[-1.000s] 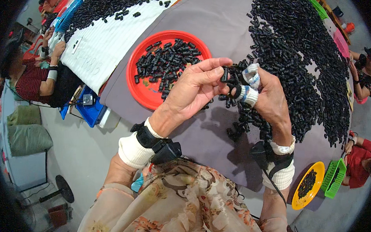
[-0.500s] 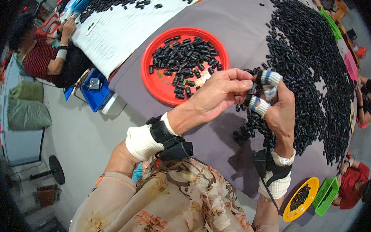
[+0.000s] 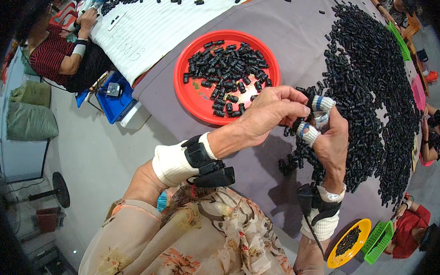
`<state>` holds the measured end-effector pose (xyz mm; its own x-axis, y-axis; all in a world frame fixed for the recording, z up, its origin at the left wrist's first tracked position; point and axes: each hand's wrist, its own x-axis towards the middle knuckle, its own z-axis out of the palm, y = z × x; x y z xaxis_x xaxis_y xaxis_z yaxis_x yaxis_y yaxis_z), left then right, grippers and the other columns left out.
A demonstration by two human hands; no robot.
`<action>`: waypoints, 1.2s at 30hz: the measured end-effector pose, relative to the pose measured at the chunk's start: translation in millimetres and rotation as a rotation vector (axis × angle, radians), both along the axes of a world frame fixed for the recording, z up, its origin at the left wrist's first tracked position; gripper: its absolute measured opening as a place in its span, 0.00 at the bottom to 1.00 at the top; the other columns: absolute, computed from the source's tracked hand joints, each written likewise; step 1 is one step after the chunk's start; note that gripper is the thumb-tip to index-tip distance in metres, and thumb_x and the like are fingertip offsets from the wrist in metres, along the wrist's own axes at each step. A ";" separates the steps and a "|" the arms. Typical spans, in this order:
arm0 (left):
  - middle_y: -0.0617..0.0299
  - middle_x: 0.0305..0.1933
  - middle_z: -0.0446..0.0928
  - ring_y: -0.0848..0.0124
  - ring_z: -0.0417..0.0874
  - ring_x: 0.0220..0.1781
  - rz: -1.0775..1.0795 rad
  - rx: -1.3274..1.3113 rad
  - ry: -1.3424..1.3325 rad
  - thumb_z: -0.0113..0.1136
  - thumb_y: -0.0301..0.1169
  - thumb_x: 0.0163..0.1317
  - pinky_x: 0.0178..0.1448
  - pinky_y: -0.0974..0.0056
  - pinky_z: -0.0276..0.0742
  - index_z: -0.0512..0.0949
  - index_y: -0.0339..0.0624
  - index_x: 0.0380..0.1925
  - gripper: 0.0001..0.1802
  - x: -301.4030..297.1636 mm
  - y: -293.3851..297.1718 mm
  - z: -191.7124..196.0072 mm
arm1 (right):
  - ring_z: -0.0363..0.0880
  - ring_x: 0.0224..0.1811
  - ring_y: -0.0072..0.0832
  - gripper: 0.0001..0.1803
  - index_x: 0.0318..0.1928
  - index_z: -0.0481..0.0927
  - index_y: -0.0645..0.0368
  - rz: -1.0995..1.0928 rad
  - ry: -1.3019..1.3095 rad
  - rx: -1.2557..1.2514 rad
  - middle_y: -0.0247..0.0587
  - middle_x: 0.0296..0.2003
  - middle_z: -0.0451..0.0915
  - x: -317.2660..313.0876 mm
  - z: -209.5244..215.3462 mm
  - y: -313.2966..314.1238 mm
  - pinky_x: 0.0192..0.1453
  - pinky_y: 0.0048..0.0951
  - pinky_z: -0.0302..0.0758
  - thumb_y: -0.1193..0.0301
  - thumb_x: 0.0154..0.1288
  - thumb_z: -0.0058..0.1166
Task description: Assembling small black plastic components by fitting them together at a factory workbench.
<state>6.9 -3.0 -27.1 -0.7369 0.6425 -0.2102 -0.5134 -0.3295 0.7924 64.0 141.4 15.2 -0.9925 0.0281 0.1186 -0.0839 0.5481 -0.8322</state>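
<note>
My left hand (image 3: 273,110) is closed in a pinch, thumb and fingertips meeting the fingertips of my right hand (image 3: 333,138). White knitted finger sleeves with blue stripes cover the right thumb and forefinger, which curl toward the left fingertips. A small black plastic part is between the two hands, mostly hidden by the fingers. Just beyond and to the left stands a round red tray (image 3: 179,75) partly filled with similar black cylindrical parts (image 3: 229,63). A big spread-out heap of the same black parts (image 3: 365,115) lies right of and behind my right hand.
A grey cloth (image 3: 158,79) covers the table. White ribbed material (image 3: 128,38) with more black parts lies at far left, beside a seated person (image 3: 60,59). Yellow plate (image 3: 334,253) and green basket (image 3: 373,247) stand lower right. Other people sit along the right edge.
The view has shifted slightly, so the tray appears further right. My hands stay together at the fingertips; the dark part seen at my left fingertips is now more hidden.
</note>
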 end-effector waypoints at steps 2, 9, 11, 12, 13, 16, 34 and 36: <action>0.64 0.33 0.76 0.79 0.76 0.32 0.008 0.028 -0.032 0.61 0.27 0.51 0.36 0.74 0.71 0.73 0.38 0.39 0.14 -0.1 0.3 -2.7 | 0.73 0.23 0.15 0.20 0.40 0.74 0.63 -0.003 0.016 0.002 0.33 0.24 0.78 -0.7 -4.4 0.5 0.28 0.18 0.70 0.76 0.43 0.63; 0.64 0.35 0.76 0.79 0.76 0.33 -0.038 0.053 0.047 0.60 0.27 0.52 0.38 0.74 0.72 0.73 0.36 0.41 0.15 2.6 0.8 -3.5 | 0.72 0.22 0.15 0.21 0.40 0.74 0.62 -0.017 -0.012 -0.004 0.32 0.23 0.77 2.6 -4.9 5.6 0.27 0.18 0.70 0.76 0.42 0.64; 0.64 0.35 0.76 0.79 0.76 0.33 -0.026 0.016 0.003 0.59 0.26 0.51 0.37 0.74 0.72 0.72 0.36 0.41 0.16 2.7 0.4 -1.0 | 0.72 0.23 0.15 0.21 0.40 0.74 0.63 -0.021 -0.021 -0.027 0.32 0.23 0.77 2.2 -5.8 4.0 0.28 0.18 0.70 0.76 0.42 0.64; 0.64 0.35 0.76 0.79 0.76 0.33 -0.027 0.015 0.005 0.59 0.26 0.51 0.37 0.74 0.72 0.72 0.36 0.41 0.16 2.5 0.9 -1.4 | 0.71 0.23 0.15 0.21 0.40 0.74 0.63 -0.023 -0.031 -0.048 0.32 0.23 0.77 1.8 -6.3 3.3 0.28 0.18 0.70 0.76 0.42 0.64; 0.64 0.35 0.76 0.79 0.76 0.33 -0.018 0.001 0.010 0.59 0.26 0.51 0.37 0.74 0.72 0.73 0.36 0.41 0.16 2.0 1.6 -2.6 | 0.71 0.23 0.15 0.21 0.40 0.74 0.63 -0.024 -0.029 -0.049 0.32 0.23 0.77 1.4 -6.7 2.7 0.28 0.18 0.70 0.76 0.42 0.64; 0.63 0.34 0.76 0.78 0.76 0.32 -0.024 -0.017 0.025 0.59 0.26 0.51 0.37 0.75 0.71 0.73 0.36 0.40 0.15 1.5 2.7 -1.8 | 0.72 0.24 0.14 0.21 0.40 0.74 0.63 -0.005 0.030 -0.032 0.32 0.25 0.77 2.0 -6.2 4.0 0.28 0.18 0.70 0.75 0.42 0.64; 0.65 0.36 0.77 0.79 0.74 0.35 0.425 -0.595 0.516 0.60 0.28 0.53 0.40 0.74 0.70 0.77 0.38 0.41 0.14 -56.3 -72.7 -20.1 | 0.60 0.13 0.10 0.11 0.35 0.73 0.55 -0.289 -0.123 -0.207 0.23 0.16 0.66 22.7 -6.5 64.7 0.15 0.13 0.53 0.62 0.60 0.47; 0.65 0.36 0.77 0.79 0.74 0.35 0.349 -0.542 0.527 0.60 0.28 0.53 0.39 0.74 0.70 0.77 0.37 0.40 0.13 -48.6 -64.2 -16.5 | 0.60 0.13 0.10 0.10 0.34 0.73 0.55 -0.277 -0.140 -0.174 0.23 0.16 0.66 26.4 -10.9 75.3 0.15 0.13 0.53 0.63 0.59 0.47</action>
